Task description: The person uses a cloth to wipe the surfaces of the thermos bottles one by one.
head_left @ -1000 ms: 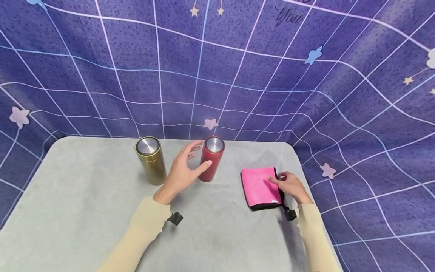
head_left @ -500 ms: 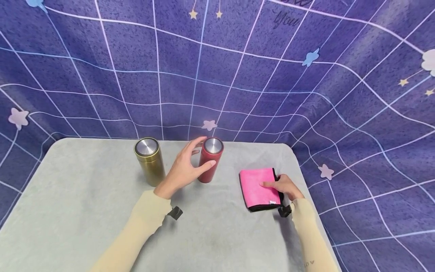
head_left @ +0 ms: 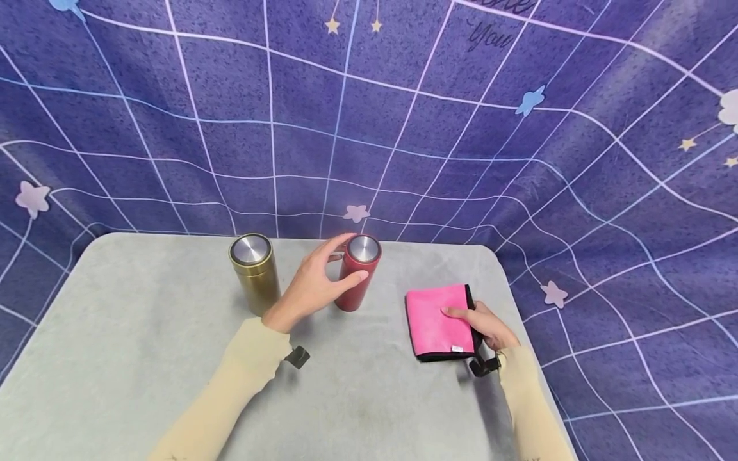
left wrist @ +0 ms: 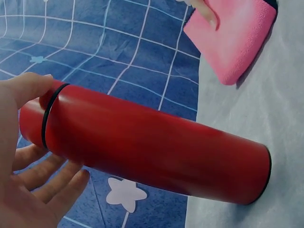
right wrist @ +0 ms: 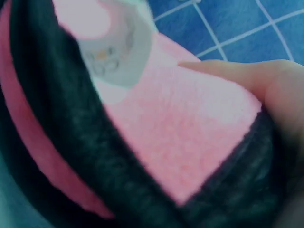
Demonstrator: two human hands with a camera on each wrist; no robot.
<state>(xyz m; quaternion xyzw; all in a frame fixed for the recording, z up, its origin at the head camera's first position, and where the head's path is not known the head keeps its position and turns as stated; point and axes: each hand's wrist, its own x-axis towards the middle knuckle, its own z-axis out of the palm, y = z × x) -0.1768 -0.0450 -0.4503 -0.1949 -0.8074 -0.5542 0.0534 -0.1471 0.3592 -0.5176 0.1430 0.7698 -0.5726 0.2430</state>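
Note:
A red thermos bottle (head_left: 359,282) with a silver lid top stands upright on the grey table. My left hand (head_left: 314,285) holds it near the top, thumb on the near side and fingers round the back. In the left wrist view the fingers (left wrist: 52,183) wrap below the cap seam of the bottle (left wrist: 142,142). My right hand (head_left: 487,323) grips the right edge of a folded pink cloth (head_left: 435,320) with black trim. Its thumb lies on top; the other fingers are hidden beneath. The right wrist view shows the cloth (right wrist: 180,133) close up, with a white label (right wrist: 118,52).
A gold thermos bottle (head_left: 256,275) stands upright to the left, beside my left wrist. The grey table (head_left: 357,397) ends at a purple grid-patterned curtain (head_left: 346,115) behind and on the right. Both wrists carry small black camera mounts.
My left hand has moved slightly right and come round the red bottle. My right thumb has slid onto the pink cloth as the fingers went under its edge, and the cloth has shifted slightly.

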